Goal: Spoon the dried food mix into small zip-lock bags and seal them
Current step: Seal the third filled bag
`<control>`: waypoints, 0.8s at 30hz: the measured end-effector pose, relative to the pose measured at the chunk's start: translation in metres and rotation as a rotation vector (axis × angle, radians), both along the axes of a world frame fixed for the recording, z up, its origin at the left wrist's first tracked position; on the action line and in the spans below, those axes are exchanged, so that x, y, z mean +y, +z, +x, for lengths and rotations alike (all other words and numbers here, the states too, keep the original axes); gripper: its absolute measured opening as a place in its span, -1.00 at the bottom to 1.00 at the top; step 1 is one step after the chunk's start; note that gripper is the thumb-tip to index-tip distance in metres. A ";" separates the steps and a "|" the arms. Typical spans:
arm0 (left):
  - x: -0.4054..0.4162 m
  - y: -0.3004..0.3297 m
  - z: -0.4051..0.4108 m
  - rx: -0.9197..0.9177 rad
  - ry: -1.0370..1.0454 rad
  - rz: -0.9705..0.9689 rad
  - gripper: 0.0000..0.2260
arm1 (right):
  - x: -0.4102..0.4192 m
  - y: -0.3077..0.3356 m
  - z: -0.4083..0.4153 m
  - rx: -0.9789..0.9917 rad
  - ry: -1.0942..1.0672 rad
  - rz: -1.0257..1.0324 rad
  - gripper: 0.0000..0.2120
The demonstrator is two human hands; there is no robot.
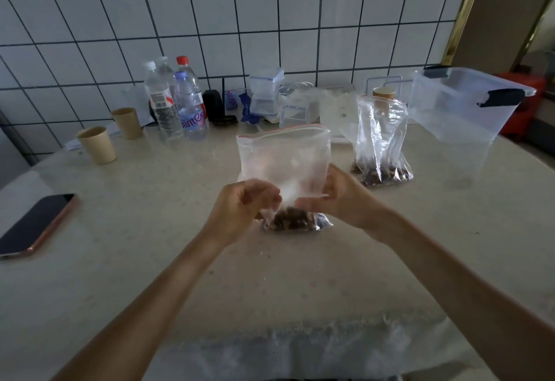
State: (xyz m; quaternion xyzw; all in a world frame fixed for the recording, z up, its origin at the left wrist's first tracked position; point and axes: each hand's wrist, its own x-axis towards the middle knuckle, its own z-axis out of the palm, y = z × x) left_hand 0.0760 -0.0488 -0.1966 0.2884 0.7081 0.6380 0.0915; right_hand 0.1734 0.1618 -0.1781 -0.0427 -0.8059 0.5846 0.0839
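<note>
From the head view, a zip-lock bag (283,164) stands upright near the middle of the bench (420,245), its red-edged mouth at the top and a small heap of dried food mix (291,221) settled in its bottom. Both hands meet at the lower part of the bag, just above the mix.

The main risk is the mouth: whether the zip strip is pressed closed cannot be told from here, and if it is not, tipping or squeezing the bag low down could push mix up and out onto the bench. The plastic is thin and slippery, so a loose pinch could let the bag flop sideways. Trapped air could also make the strip harder to close along its full run.

The left hand (240,203) has its fingers curled in, pinching the bag's lower left side. The right hand (336,197) grips the lower right side, thumb across the front of the plastic and fingers behind. Both forearms reach in from the near edge and converge on the bag.

To the right, well apart, a second bag (381,140) with mix in it stands on the bench, with a clear plastic tub (462,107) beyond it. Water bottles (177,101), two paper cups (96,146) and a phone (36,224) lie on the left.
</note>
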 end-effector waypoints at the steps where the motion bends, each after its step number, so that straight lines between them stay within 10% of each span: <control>1: 0.005 0.003 0.002 -0.019 0.004 0.030 -0.89 | -0.003 -0.009 -0.001 -0.006 -0.019 -0.027 -0.36; 4: 0.018 0.011 0.007 -0.034 -0.020 0.089 -0.87 | -0.009 -0.021 0.002 0.056 -0.142 -0.104 -0.97; 9: 0.039 0.014 0.016 -0.008 -0.059 0.091 -0.87 | 0.021 -0.011 0.025 0.165 -0.335 -0.249 -0.72; 16: 0.025 -0.030 0.015 0.584 -0.014 -0.450 -0.91 | 0.118 0.000 0.040 0.170 -0.677 -0.107 -0.76; 24: 0.022 -0.039 0.019 0.642 0.003 -0.468 -0.78 | 0.151 -0.024 0.021 0.006 -0.750 0.032 -0.80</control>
